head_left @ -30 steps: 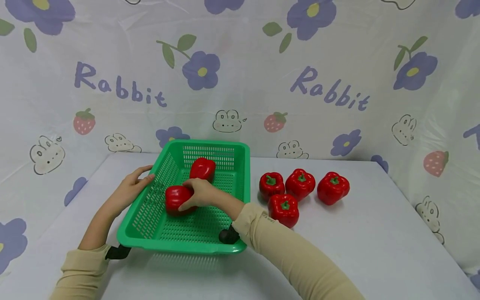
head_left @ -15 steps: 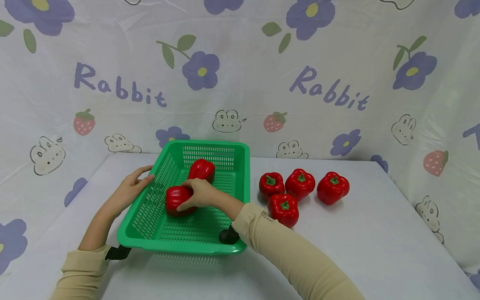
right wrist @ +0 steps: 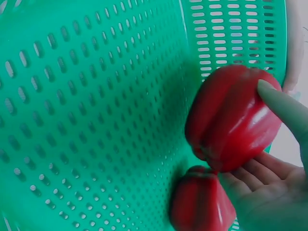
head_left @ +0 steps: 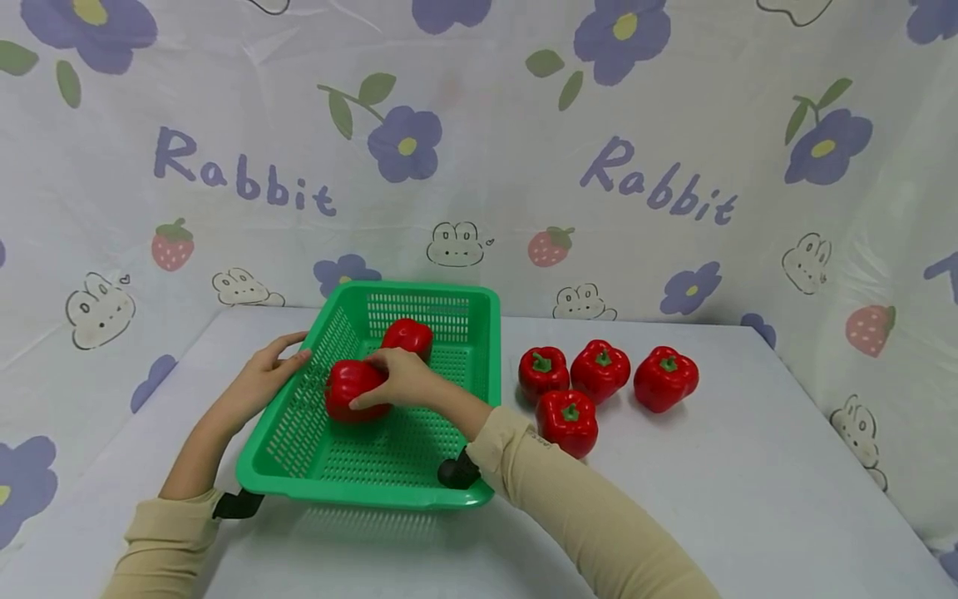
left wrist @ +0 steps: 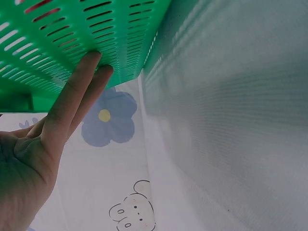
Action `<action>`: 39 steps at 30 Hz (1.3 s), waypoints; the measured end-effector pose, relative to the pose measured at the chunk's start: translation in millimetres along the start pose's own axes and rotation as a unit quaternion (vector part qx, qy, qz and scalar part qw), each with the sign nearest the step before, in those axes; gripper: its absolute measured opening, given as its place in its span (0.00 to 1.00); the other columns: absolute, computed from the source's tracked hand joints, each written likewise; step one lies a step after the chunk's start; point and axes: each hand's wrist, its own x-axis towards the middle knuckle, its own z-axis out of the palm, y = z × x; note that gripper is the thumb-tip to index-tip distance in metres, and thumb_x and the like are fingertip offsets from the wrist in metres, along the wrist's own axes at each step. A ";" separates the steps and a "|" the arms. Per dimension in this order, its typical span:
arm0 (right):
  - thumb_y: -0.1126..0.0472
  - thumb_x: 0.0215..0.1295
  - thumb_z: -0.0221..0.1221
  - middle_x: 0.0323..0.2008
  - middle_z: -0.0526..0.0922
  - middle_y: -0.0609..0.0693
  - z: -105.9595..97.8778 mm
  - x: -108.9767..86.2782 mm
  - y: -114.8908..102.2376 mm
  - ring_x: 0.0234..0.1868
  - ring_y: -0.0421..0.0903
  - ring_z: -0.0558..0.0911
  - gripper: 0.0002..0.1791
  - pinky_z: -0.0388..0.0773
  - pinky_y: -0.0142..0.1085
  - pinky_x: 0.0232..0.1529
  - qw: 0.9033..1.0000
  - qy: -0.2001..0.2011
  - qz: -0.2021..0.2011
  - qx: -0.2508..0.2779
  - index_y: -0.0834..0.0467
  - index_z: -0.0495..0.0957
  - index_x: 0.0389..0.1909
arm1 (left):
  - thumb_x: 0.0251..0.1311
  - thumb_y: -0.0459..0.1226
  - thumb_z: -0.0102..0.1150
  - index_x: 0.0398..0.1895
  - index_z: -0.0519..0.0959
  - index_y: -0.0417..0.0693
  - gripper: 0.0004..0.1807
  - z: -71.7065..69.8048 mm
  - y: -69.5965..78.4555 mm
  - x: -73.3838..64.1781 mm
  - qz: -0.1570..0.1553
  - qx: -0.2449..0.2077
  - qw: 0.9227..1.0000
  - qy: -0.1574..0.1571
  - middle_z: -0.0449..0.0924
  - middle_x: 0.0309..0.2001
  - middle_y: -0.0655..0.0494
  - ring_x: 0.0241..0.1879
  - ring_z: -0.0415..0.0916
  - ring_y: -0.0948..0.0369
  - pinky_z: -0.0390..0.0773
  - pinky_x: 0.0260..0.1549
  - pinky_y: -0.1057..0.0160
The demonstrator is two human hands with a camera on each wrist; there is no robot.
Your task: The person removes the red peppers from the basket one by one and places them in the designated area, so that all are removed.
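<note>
My right hand (head_left: 407,378) grips a red bell pepper (head_left: 352,389) inside the green basket (head_left: 479,491), thumb on one side and fingers on the other. In the right wrist view the held bell pepper (right wrist: 233,118) hangs over the slotted floor, its end pointing down toward a second bell pepper (right wrist: 199,202). That second pepper lies further back in the basket (head_left: 407,334), partly hidden by my right hand in the head view. Against the basket's outer left wall rests my left hand (head_left: 262,374); its straight fingers (left wrist: 72,96) touch the slots from outside.
Several red bell peppers with green stems, one of them the nearest pepper (head_left: 567,423), stand grouped to the right of the basket on the white table (head_left: 733,491). A patterned cloth (head_left: 494,166) hangs behind the table. My right forearm crosses the basket's right rim.
The gripped bell pepper has risen slightly with my right hand and tilted a little. My left hand stays at the basket's side. The head view has shifted a touch.
</note>
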 end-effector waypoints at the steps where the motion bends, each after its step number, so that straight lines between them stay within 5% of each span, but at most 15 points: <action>1: 0.53 0.57 0.69 0.63 0.77 0.54 -0.6 -0.1 -0.9 0.61 0.49 0.75 0.39 0.80 0.37 0.53 1.000 0.004 -0.001 0.002 0.59 0.68 0.68 | 0.76 0.48 0.41 0.76 0.48 0.38 0.35 0.0 -0.5 0.3 0.000 0.000 1.000 0.000 0.78 0.50 0.27 0.32 0.84 0.64 0.84 0.31 0.62; 17: 0.53 0.57 0.69 0.63 0.77 0.54 -13.4 -3.3 -11.9 0.61 0.49 0.76 0.38 0.81 0.37 0.52 0.994 0.053 0.000 0.092 0.58 0.68 0.68 | 0.75 0.50 0.41 0.77 0.49 0.41 0.35 0.6 -2.3 1.3 -0.005 0.001 1.000 0.001 0.78 0.52 0.28 0.35 0.85 0.63 0.84 0.34 0.63; 27: 0.56 0.59 0.68 0.63 0.77 0.53 -27.4 -12.0 -17.0 0.62 0.50 0.76 0.37 0.80 0.46 0.55 0.976 0.061 0.003 0.208 0.56 0.67 0.69 | 0.75 0.51 0.40 0.77 0.49 0.42 0.35 -0.2 -1.3 1.7 -0.007 0.009 1.000 0.004 0.78 0.52 0.29 0.35 0.83 0.66 0.83 0.34 0.65; 39: 0.54 0.60 0.67 0.66 0.74 0.50 -49.5 -29.5 -19.8 0.68 0.46 0.73 0.37 0.76 0.43 0.61 0.962 0.074 -0.012 0.263 0.53 0.66 0.70 | 0.76 0.50 0.41 0.77 0.49 0.40 0.35 -0.2 -1.1 0.7 -0.004 0.014 1.000 0.007 0.79 0.51 0.30 0.35 0.82 0.68 0.82 0.35 0.65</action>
